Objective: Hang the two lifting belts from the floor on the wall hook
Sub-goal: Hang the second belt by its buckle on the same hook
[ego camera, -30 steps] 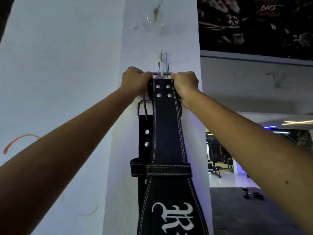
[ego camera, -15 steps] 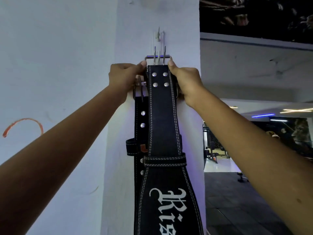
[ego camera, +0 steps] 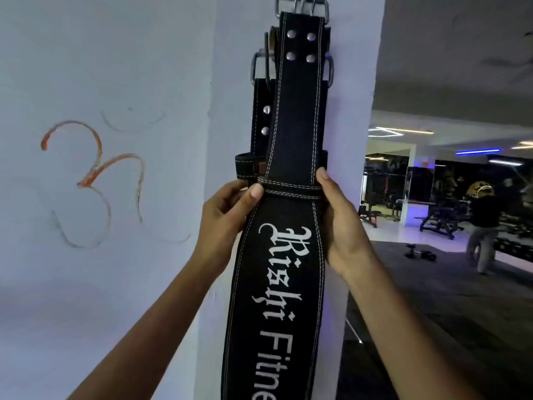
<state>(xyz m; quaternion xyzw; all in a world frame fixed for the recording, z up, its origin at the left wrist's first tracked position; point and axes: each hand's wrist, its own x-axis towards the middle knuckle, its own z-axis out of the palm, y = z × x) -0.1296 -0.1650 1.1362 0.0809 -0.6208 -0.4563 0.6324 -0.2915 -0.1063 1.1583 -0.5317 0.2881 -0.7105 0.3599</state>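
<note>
The front belt (ego camera: 291,116) hangs flat against the white pillar (ego camera: 227,116), its steel buckle (ego camera: 302,5) at the very top edge of the view; the hook itself is out of frame. Four rivets sit below the buckle, and white stitching runs down both edges to where the strap widens into the panel printed with white lettering. Behind it, offset a little to your left, hangs the second belt (ego camera: 260,122): you see only a narrow black strip of it with two rivets, its own buckle (ego camera: 256,66) peeking out on both sides, and its keeper loop (ego camera: 245,167) jutting to the left.

Your left hand (ego camera: 223,223) grips the front belt's left edge just below its stitched keeper loop (ego camera: 288,189), thumb pressed on the front face near the loop, fingers curled behind. Your right hand (ego camera: 340,226) holds the opposite edge at the same height, thumb pointing up along the strap's right side, palm wrapped around the edge and fingers hidden behind the leather. Both hands are closed on this one belt.

To the left, the white wall (ego camera: 101,284) carries a smeared orange scrawl (ego camera: 95,168). To the right, the gym opens out: dark floor mats, a pair of dumbbells (ego camera: 419,254) on the floor, benches (ego camera: 438,217) farther back, blue and white strip lights overhead, and another person (ego camera: 483,229) standing well off near the racks.
</note>
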